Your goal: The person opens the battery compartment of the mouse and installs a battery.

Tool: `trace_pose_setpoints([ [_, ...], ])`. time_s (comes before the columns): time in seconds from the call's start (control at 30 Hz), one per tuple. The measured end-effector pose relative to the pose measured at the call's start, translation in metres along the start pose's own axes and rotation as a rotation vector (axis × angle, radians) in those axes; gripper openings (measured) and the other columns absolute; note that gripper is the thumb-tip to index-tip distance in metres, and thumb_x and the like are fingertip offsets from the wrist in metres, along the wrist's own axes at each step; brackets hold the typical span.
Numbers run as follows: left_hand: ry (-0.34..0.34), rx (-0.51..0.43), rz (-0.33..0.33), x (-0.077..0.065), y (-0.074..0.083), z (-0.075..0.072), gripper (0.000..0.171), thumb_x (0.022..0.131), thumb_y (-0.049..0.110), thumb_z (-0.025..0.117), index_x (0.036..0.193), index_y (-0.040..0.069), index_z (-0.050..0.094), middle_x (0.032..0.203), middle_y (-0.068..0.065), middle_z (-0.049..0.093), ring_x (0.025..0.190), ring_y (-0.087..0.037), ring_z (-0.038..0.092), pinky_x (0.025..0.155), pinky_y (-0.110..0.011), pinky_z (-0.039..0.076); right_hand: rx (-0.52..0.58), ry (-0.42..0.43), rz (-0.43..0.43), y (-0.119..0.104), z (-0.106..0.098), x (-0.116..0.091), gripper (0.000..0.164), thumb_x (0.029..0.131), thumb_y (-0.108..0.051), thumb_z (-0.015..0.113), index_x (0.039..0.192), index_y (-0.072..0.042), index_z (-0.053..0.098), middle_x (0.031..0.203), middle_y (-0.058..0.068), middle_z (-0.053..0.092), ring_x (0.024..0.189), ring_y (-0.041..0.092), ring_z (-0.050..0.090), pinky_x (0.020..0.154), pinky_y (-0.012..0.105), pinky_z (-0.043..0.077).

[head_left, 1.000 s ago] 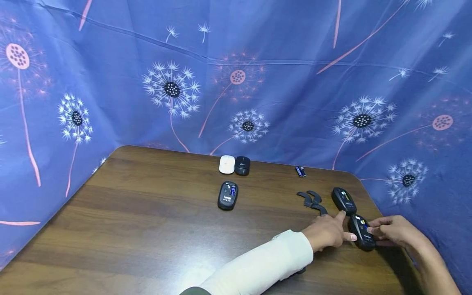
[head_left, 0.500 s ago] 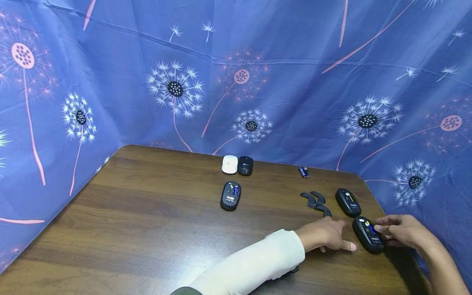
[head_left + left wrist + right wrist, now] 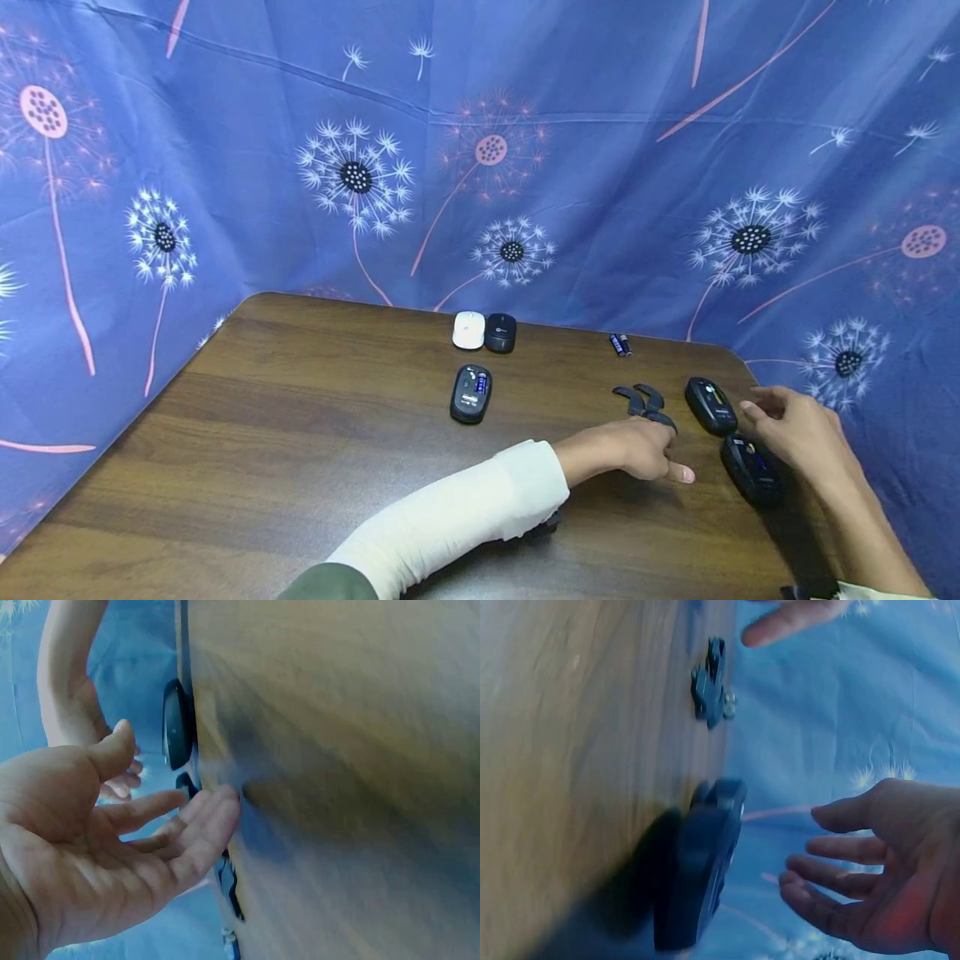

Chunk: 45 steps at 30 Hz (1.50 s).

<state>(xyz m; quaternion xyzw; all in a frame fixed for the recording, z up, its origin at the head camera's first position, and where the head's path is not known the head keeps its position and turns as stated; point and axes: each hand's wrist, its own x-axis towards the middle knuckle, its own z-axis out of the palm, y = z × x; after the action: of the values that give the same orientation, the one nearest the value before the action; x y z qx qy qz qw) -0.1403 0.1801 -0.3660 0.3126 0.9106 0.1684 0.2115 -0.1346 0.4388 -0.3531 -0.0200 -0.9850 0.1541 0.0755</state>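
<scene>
Two black computer mice lie underside up at the right: a far mouse (image 3: 710,407) and a near mouse (image 3: 752,469), end to end. Blue shows in the near one's battery bay. My right hand (image 3: 806,429) hovers beside them, fingers loosely bent and holding nothing; the right wrist view shows this hand (image 3: 885,862) apart from the mouse (image 3: 701,862). My left hand (image 3: 641,450) is low over the table by several curved black battery covers (image 3: 633,400), overlapping the nearest one. In the left wrist view, its fingers (image 3: 202,832) extend with nothing in them.
Further left, another black mouse (image 3: 471,393) lies underside up with a blue battery in it. A white mouse (image 3: 468,331) and a black mouse (image 3: 501,332) stand side by side at the back. Loose batteries (image 3: 620,344) lie near the rear edge. A blue patterned cloth (image 3: 600,183) hangs behind.
My right hand has let go of the near mouse and risen toward the far one. My left hand has moved left, away from the mice, to the covers.
</scene>
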Motion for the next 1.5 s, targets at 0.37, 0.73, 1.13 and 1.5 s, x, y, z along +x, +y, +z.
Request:
trace_pose_setpoints([
  [0.37,0.192,-0.004,0.024,-0.011,-0.039,-0.033,0.044,0.116,0.045,0.063,0.151,0.019,0.066,0.14,0.006,0.074,0.13,-0.007,0.069,0.103,-0.022,0.058,0.071,0.065,-0.131,-0.065,0.027,0.02,0.043,0.114,-0.023,0.066,0.143,0.009,0.067,0.13,0.036,0.076,0.114,0.058,0.073,0.086,0.069,0.059],
  [0.73,0.225,0.001,-0.029,-0.028,-0.084,-0.052,0.059,0.121,0.039,0.05,0.172,0.01,0.046,0.176,-0.008,0.051,0.165,-0.022,0.047,0.137,-0.035,0.042,0.109,-0.043,-0.234,-0.117,0.05,0.035,0.04,0.111,-0.018,0.071,0.142,0.007,0.07,0.132,0.033,0.077,0.118,0.055,0.076,0.096,0.07,0.063],
  [1.13,0.262,0.059,-0.117,-0.039,-0.143,-0.066,0.061,0.123,0.035,0.044,0.173,0.003,0.04,0.18,-0.017,0.044,0.17,-0.03,0.04,0.142,-0.048,0.036,0.191,-0.103,-0.292,-0.168,0.085,0.053,0.04,0.113,-0.019,0.068,0.145,0.003,0.071,0.138,0.028,0.078,0.124,0.05,0.076,0.105,0.067,0.064],
  [1.5,0.254,0.119,-0.188,-0.039,-0.194,-0.07,0.075,0.117,0.047,0.046,0.174,-0.001,0.036,0.184,-0.021,0.033,0.174,-0.036,0.029,0.146,-0.052,0.024,0.158,-0.288,-0.347,-0.202,0.122,0.068,0.05,0.114,-0.021,0.067,0.158,0.002,0.061,0.149,0.023,0.073,0.14,0.043,0.07,0.115,0.062,0.06],
])
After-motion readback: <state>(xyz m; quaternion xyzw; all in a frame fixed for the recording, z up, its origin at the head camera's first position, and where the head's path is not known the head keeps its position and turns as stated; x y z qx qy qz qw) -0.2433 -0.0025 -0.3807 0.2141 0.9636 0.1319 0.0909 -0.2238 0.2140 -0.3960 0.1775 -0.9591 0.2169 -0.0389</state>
